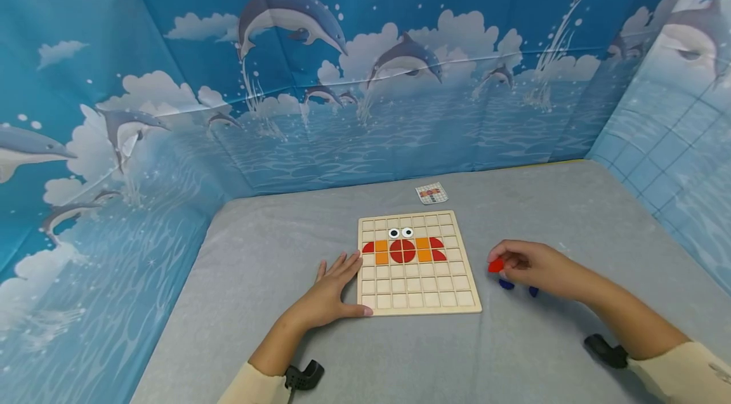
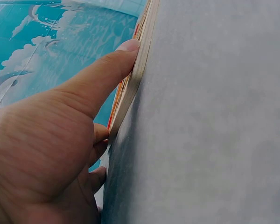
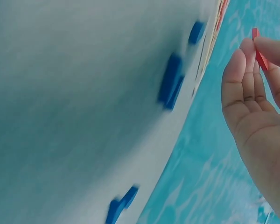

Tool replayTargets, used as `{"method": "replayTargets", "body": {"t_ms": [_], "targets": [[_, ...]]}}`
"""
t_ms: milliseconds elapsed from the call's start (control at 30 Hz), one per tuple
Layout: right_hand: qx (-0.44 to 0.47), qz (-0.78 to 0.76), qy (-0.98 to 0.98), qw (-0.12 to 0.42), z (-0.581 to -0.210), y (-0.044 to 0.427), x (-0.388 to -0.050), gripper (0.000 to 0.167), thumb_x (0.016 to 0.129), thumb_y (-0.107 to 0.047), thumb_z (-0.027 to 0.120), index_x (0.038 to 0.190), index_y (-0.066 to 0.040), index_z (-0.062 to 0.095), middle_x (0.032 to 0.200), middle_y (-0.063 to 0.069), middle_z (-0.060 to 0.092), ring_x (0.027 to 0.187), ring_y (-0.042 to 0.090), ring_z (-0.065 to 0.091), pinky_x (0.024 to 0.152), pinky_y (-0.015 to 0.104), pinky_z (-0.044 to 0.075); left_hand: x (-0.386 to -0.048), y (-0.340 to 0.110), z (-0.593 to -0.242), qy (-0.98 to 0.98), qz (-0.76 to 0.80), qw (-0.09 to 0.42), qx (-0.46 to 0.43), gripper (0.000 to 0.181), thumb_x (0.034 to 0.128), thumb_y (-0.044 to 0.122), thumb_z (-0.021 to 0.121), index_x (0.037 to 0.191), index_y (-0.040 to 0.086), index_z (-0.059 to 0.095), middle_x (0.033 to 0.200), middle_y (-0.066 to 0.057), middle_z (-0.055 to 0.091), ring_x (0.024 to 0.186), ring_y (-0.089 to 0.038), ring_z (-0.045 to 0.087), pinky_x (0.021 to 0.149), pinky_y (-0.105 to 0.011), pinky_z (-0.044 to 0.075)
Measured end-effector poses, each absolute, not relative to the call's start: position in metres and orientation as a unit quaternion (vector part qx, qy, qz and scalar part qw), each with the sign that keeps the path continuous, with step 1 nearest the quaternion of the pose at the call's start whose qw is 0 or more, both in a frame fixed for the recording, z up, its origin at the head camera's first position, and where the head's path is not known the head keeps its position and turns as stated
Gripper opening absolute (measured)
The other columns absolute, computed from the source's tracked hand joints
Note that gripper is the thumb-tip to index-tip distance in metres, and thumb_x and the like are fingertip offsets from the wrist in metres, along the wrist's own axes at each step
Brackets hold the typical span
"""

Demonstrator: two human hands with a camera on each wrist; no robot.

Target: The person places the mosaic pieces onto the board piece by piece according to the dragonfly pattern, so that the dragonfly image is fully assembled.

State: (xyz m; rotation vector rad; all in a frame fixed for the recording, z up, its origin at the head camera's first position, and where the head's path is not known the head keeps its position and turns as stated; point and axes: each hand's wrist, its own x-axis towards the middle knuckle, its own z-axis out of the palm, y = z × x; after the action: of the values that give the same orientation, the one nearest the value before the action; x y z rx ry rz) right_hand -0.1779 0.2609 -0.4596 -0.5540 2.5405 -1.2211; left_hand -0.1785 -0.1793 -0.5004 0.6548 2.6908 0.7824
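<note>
A square wooden grid board [image 1: 419,286] lies on the grey cloth. Red quarter-round pieces, orange squares and two eye pieces fill some of its upper cells; the middle red ones form a disc [image 1: 402,251]. My left hand [image 1: 328,293] rests at the board's left edge, fingers spread along the side and thumb on the near corner. To the right of the board, above the cloth, my right hand [image 1: 533,267] pinches a red piece [image 1: 495,266] between thumb and fingers. Dark blue pieces [image 3: 170,81] lie beneath that hand, partly hidden by it in the head view.
A small pattern card [image 1: 432,193] with a similar picture lies behind the board. The grey cloth [image 1: 257,252] covers the table. A dolphin-print curtain [image 1: 365,118] rises along the back and sides. Dark wrist devices [image 1: 304,375] sit at both sleeves.
</note>
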Motion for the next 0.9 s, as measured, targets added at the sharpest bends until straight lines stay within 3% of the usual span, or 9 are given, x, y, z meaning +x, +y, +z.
{"method": "replayTargets", "body": {"t_ms": [267,567,900], "targets": [[-0.209,-0.399,0.884,0.123,-0.453,0.225,-0.191,0.024,0.094,-0.004,0.065,0.117,-0.014,0.07,0.103,0.0,0.068,0.087,0.012,0.06,0.073,0.023,0.055,-0.179,-0.179,-0.501,0.927,0.269,0.13,0.226,0.107,0.0788,0.06,0.079,0.162,0.019,0.026,0.17,0.006,0.017,0.16,-0.024,0.005,0.125,-0.062,-0.006],[-0.239,-0.413,0.869,0.129,-0.447,0.189,-0.206,0.023,0.096,-0.005,0.065,0.116,-0.015,0.071,0.109,0.003,0.068,0.088,0.018,0.058,0.074,0.023,0.053,-0.179,-0.179,-0.502,0.928,0.266,0.133,0.224,0.107,0.0789,0.061,0.079,0.162,0.02,0.026,0.17,0.007,0.017,0.16,-0.023,0.005,0.125,-0.061,-0.007],[-0.275,-0.414,0.859,0.12,-0.445,0.15,-0.222,0.022,0.096,-0.005,0.065,0.115,-0.014,0.072,0.115,0.003,0.071,0.095,0.015,0.062,0.083,0.023,0.055,-0.18,-0.179,-0.502,0.929,0.263,0.135,0.222,0.108,0.0782,0.061,0.079,0.162,0.02,0.026,0.17,0.007,0.017,0.16,-0.024,0.005,0.125,-0.062,-0.006]]}}
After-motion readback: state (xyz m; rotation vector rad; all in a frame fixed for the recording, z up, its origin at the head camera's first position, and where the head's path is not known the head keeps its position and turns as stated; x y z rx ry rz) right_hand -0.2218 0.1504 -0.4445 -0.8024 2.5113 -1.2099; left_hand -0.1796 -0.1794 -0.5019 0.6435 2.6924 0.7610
